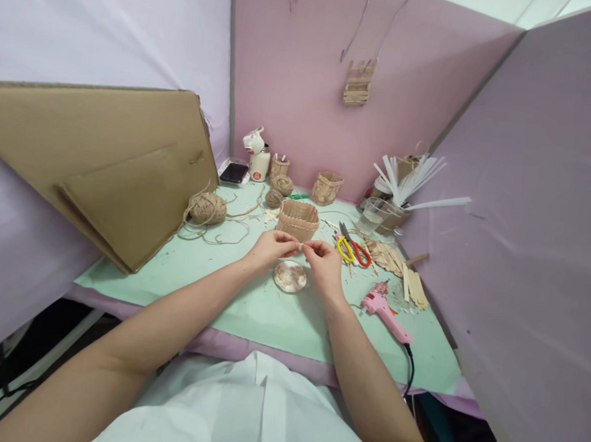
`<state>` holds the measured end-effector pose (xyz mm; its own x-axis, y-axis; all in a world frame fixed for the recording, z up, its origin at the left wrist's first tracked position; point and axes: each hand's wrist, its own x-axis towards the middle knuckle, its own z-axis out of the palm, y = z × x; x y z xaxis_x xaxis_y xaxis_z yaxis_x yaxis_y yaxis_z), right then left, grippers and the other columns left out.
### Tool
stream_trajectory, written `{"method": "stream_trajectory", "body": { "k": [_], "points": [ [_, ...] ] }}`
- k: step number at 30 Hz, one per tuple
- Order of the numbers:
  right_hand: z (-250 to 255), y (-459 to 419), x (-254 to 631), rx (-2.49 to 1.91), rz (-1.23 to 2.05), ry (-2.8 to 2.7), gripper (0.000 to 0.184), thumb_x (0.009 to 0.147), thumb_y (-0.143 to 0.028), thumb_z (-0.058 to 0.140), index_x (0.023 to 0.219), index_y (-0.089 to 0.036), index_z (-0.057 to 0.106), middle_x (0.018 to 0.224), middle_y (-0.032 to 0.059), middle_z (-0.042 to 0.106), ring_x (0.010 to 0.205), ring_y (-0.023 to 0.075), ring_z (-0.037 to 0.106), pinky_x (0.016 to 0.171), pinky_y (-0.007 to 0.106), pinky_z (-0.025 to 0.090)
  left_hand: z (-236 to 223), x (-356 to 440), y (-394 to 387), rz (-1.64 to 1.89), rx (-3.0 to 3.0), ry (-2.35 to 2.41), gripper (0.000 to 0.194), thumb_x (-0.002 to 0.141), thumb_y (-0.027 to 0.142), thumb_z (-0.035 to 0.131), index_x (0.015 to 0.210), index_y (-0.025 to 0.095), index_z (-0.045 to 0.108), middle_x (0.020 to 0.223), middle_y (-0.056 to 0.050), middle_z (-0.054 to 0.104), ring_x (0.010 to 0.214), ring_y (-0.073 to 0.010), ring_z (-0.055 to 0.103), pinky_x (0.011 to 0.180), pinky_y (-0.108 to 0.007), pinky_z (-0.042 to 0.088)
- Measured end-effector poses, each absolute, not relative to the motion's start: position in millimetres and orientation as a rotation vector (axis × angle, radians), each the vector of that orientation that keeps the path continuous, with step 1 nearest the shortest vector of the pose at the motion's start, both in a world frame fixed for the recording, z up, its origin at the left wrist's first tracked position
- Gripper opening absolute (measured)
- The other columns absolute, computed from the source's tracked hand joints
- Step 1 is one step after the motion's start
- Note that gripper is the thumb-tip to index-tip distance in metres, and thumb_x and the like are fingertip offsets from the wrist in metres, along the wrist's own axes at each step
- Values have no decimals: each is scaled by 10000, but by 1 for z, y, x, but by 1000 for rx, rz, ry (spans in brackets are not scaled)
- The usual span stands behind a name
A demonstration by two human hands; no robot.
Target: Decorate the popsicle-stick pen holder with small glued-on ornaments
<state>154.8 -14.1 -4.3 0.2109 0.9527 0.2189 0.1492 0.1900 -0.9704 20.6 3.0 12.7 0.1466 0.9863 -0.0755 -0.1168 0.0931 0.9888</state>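
My left hand (274, 249) and my right hand (324, 263) meet fingertip to fingertip over the table. Both are closed in a pinch around a tiny pale piece (300, 247), too small to name. Just behind the fingers stands a small brown basket-like box (298, 216) with a wavy rim, its lower front partly covered by my hands. Below the hands lies a round whitish dish (290, 277) with brown smears or bits on it. To the right of my right hand rest scissors (354, 244) with one yellow and one red handle.
A pink glue gun (387, 314) with a black cord lies at right, near wooden sticks (414, 286). Twine balls (207, 207) sit left, by a leaning cardboard sheet (143, 165). Behind are a phone (234, 172), another woven pot (326, 187), a plastic cup (373, 216) and white strips (411, 180).
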Motion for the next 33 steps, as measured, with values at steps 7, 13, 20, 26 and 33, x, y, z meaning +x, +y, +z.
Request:
{"method": "stream_trajectory", "body": {
  "k": [7, 13, 20, 26, 33],
  "points": [
    [-4, -14, 154, -1250, 825, -1207, 155, 644, -280, 650, 729, -153, 664, 709, 29, 678, 627, 141, 567, 604, 259, 425, 12, 23, 2, 1134, 1090, 1037, 147, 575, 183, 725, 682, 103, 663, 626, -27, 633, 608, -103, 567, 651, -248, 463],
    [-7, -12, 154, -1236, 832, -1188, 148, 644, -277, 653, 731, -159, 665, 706, 28, 680, 620, 141, 567, 597, 259, 424, 9, 24, 4, 1155, 1093, 1033, 146, 567, 191, 732, 671, 111, 668, 622, -28, 639, 599, -105, 568, 654, -258, 467],
    [-9, -12, 155, -1225, 837, -1191, 161, 652, -287, 658, 740, -153, 665, 707, 31, 679, 626, 142, 566, 599, 258, 422, 11, 24, 2, 1149, 1073, 1032, 144, 559, 177, 731, 666, 107, 664, 618, -29, 637, 606, -109, 570, 665, -267, 472],
    [-10, -11, 155, -1220, 844, -1184, 150, 650, -277, 661, 735, -153, 660, 696, 29, 671, 622, 140, 565, 600, 258, 422, 10, 24, 3, 1143, 1065, 1008, 155, 563, 188, 736, 674, 108, 664, 610, -22, 635, 598, -104, 570, 685, -271, 480],
    [-9, -12, 155, -1215, 855, -1188, 148, 654, -284, 652, 733, -159, 655, 701, 26, 667, 632, 144, 565, 611, 263, 424, 9, 24, 3, 1122, 1050, 995, 153, 567, 184, 747, 677, 111, 670, 610, -26, 641, 600, -107, 578, 706, -280, 489]
  ]
}}
